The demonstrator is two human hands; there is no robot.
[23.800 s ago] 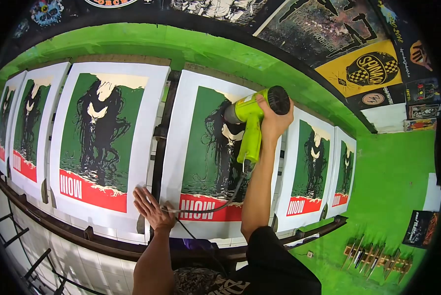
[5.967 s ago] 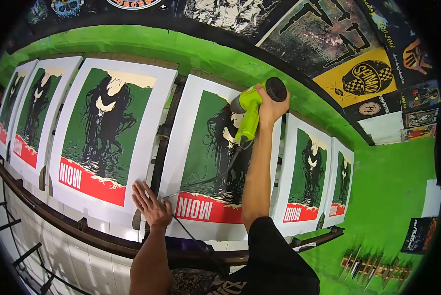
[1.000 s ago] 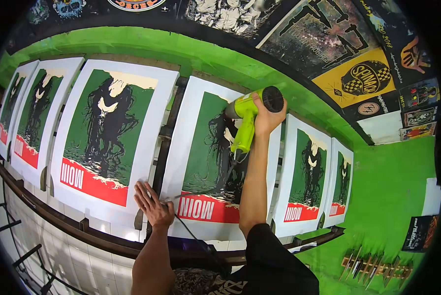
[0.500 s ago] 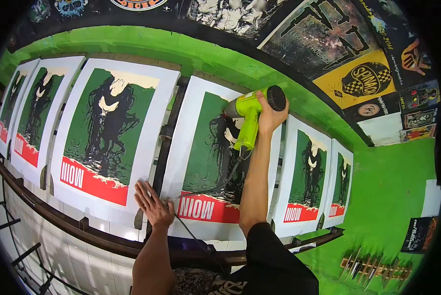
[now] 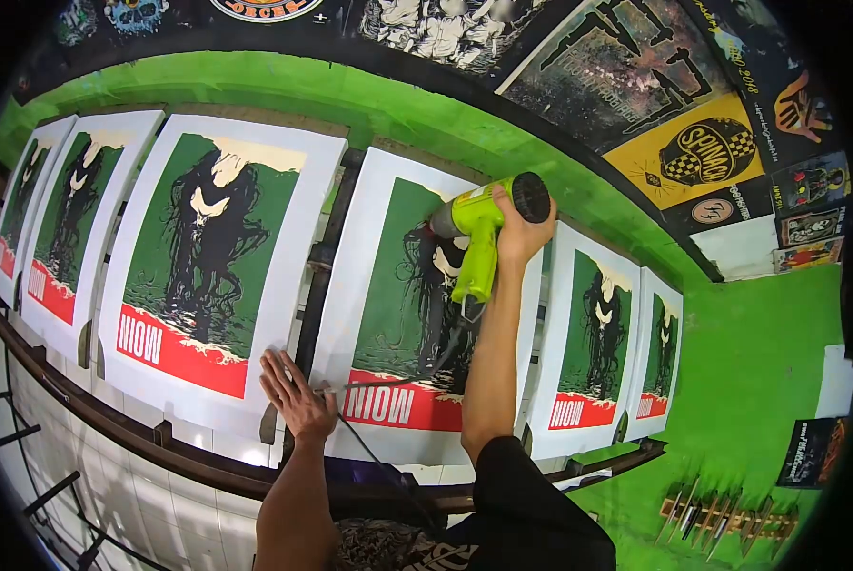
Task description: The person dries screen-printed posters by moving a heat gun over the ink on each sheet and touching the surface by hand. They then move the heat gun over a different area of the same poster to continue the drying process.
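My right hand [image 5: 524, 231] is wrapped round a lime-green heat gun [image 5: 479, 228] with a black rear cap. Its nozzle points left, close over the upper part of a printed sheet [image 5: 385, 285] showing a dark, dripping figure on green above a red band. My left hand [image 5: 300, 400] lies flat with its fingers stretched out, at the lower right corner of the neighbouring sheet [image 5: 227, 228]. A dark power cord [image 5: 388, 383] runs from the gun's handle across the printed sheet to the thumb side of my left hand, then down toward my body.
More sheets with the same print stand in line to the left [image 5: 72, 205] and right [image 5: 593, 333], on a dark metal rack with a front rail [image 5: 188, 466]. Posters [image 5: 693, 157] cover the wall beyond. Several thin tools hang in a wooden holder [image 5: 726, 521] at lower right.
The heat gun has tilted and shifted slightly, its nozzle a little lower and to the left. The cord has swung with it. My left hand stays in place.
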